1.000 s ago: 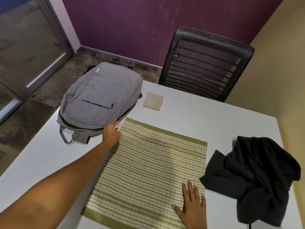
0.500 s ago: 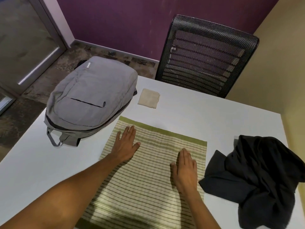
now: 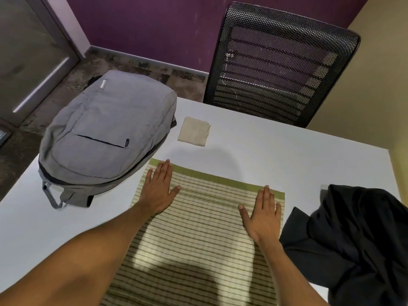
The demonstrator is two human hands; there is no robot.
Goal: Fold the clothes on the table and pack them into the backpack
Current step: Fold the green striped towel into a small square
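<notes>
White laminate table (image 3: 276, 155) is taking up most of the view, sitting in a small room with a deep purple back wall (image 3: 154, 25), a tan wall (image 3: 375, 96) on the right, patchy dark flooring (image 3: 33, 138) and a glass door with a grey frame (image 3: 33, 62) off to the left. A black mesh office chair (image 3: 280, 62) is standing pushed up to the far edge of the table.

On the table, a cream cloth with thin green stripes and a solid green border (image 3: 198, 239) is lying flat in the middle, its near end running out of the bottom of the shot. The grey fabric backpack (image 3: 106, 138) is lying on its back at the far left corner, just beside the cloth, and I can't tell if the main zip is undone. A crumpled black garment (image 3: 353, 235) is heaped at the right, cut off by the edge. A small folded beige cloth (image 3: 194, 131) is sitting beyond the striped one.

Both hands are pressing flat on the striped cloth with fingers straight: left hand (image 3: 159, 191) near the far left corner, right hand (image 3: 263, 214) near the far right corner.
</notes>
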